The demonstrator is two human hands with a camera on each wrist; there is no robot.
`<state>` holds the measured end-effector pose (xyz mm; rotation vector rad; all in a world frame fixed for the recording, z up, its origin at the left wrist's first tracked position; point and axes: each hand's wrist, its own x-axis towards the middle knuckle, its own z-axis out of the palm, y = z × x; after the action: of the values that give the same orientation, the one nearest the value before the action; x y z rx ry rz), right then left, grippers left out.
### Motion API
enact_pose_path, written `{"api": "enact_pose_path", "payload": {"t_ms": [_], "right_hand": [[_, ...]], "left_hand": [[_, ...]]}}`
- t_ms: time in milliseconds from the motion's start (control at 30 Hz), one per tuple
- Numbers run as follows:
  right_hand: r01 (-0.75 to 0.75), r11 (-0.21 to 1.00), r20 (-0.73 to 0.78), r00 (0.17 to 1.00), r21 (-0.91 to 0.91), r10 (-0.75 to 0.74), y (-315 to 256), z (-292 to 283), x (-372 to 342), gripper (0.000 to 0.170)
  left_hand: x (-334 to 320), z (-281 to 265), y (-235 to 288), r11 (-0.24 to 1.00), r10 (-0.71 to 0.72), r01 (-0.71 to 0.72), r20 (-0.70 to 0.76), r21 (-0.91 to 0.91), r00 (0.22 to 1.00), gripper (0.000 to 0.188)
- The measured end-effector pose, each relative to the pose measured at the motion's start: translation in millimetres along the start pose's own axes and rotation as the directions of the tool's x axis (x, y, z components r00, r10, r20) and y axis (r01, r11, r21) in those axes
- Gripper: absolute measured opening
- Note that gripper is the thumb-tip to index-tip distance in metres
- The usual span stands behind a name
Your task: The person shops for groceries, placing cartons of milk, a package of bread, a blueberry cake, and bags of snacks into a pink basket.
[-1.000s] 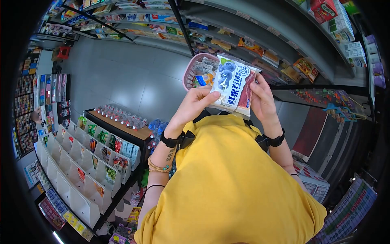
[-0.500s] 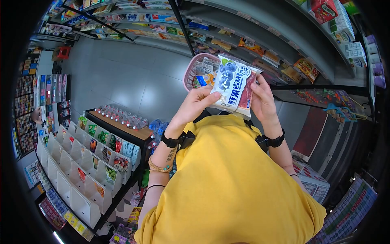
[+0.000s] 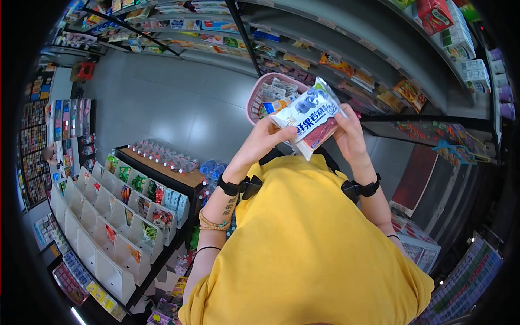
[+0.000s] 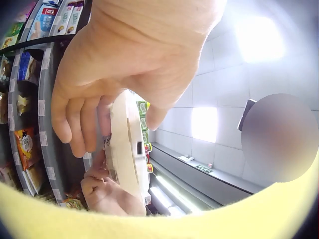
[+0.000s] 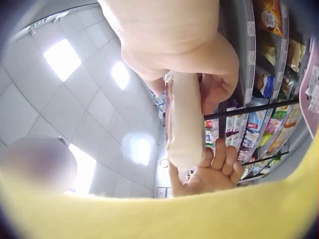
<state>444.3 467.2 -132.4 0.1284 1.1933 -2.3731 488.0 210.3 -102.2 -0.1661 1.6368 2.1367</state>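
Note:
A white packet of blueberry bread (image 3: 316,115), with blueberries printed on it and a dark red part along one side, is held between both hands in front of the yellow shirt. My left hand (image 3: 259,145) pinches its left end, thumb on the printed face. At the opposite end, my right hand (image 3: 351,136) grips the edge with the thumb in front. In the left wrist view the packet (image 4: 121,144) appears edge-on, its pale side showing. The right wrist view shows its plump pale side (image 5: 185,122) between the two hands.
Behind the packet stands a pink basket (image 3: 252,104) with several packaged goods in it. Shelves (image 3: 346,40) of snacks run along the far side. To the left are a white divided rack (image 3: 111,260) of snack bags and a low table (image 3: 189,177) with bottles.
The packet has turned clockwise in the head view and tipped, its top corner now farther right. Both hands keep hold of it. The basket shows a little more.

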Motion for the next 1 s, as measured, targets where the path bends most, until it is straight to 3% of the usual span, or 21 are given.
{"api": "enact_pose_path", "payload": {"t_ms": [100, 200, 267, 300, 367, 433, 500, 533, 600, 633, 767, 867, 900, 1000], "right_hand": [[-0.093, 0.985, 0.074, 0.992, -0.148, 0.105, 3, -4, -3, 0.033], [-0.148, 0.919, 0.194, 0.954, -0.365, 0.230, 17, -25, -4, 0.035], [-0.238, 0.882, 0.207, 0.916, -0.407, 0.343, 23, -18, -5, 0.039], [-0.208, 0.839, 0.181, 0.924, -0.502, 0.337, 38, -32, -3, 0.042], [-0.134, 0.626, 0.070, 0.955, -0.768, 0.290, 54, -54, 1, 0.043], [-0.113, 0.271, -0.055, 0.975, -0.956, 0.214, 76, -87, 2, 0.045], [-0.119, 0.072, -0.110, 0.986, -0.990, 0.122, 105, -131, -11, 0.045], [-0.126, -0.029, -0.128, 0.989, -0.992, 0.072, 120, -152, -20, 0.045], [-0.307, 0.091, -0.295, 0.948, -0.947, 0.119, 148, -190, -45, 0.042], [-0.388, 0.147, -0.371, 0.919, -0.910, 0.133, 164, -208, -62, 0.041], [-0.563, 0.293, -0.546, 0.825, -0.773, 0.144, 222, -251, -131, 0.034], [-0.621, 0.485, -0.640, 0.753, -0.615, 0.153, 276, -278, -183, 0.029], [-0.631, 0.559, -0.671, 0.721, -0.538, 0.169, 291, -281, -199, 0.027], [-0.669, 0.696, -0.726, 0.611, -0.261, 0.315, 318, -276, -235, 0.022]], "left_hand": [[11, -10, -22, 0.989, -0.104, 0.098, -0.047, -0.106, 0.993, 0.074], [22, -18, -46, 0.995, -0.016, 0.012, -0.040, -0.100, 0.999, 0.072], [27, -27, -53, 0.995, -0.087, 0.083, -0.051, -0.060, 0.995, 0.071], [32, -37, -66, 0.991, -0.133, 0.131, -0.057, -0.030, 0.990, 0.070], [38, -48, -58, 0.954, -0.289, 0.294, -0.083, 0.056, 0.954, 0.067], [53, -78, -111, 0.970, -0.199, 0.217, -0.157, 0.106, 0.967, 0.061], [65, -113, -164, 0.957, -0.146, 0.195, -0.222, 0.215, 0.964, 0.058], [68, -125, -170, 0.887, -0.179, 0.273, -0.269, 0.373, 0.947, 0.060], [76, -142, -178, 0.656, -0.206, 0.410, -0.372, 0.634, 0.905, 0.064], [79, -149, -184, 0.629, -0.235, 0.444, -0.388, 0.639, 0.891, 0.073], [101, -164, -214, 0.674, -0.256, 0.474, -0.423, 0.566, 0.869, 0.069], [131, -166, -236, 0.884, -0.323, 0.391, -0.271, 0.256, 0.907, 0.060], [140, -156, -224, 0.910, -0.377, 0.399, -0.168, 0.118, 0.911, 0.055], [178, -145, -246, 0.943, -0.331, 0.331, -0.087, -0.020, 0.939, 0.053]]}}
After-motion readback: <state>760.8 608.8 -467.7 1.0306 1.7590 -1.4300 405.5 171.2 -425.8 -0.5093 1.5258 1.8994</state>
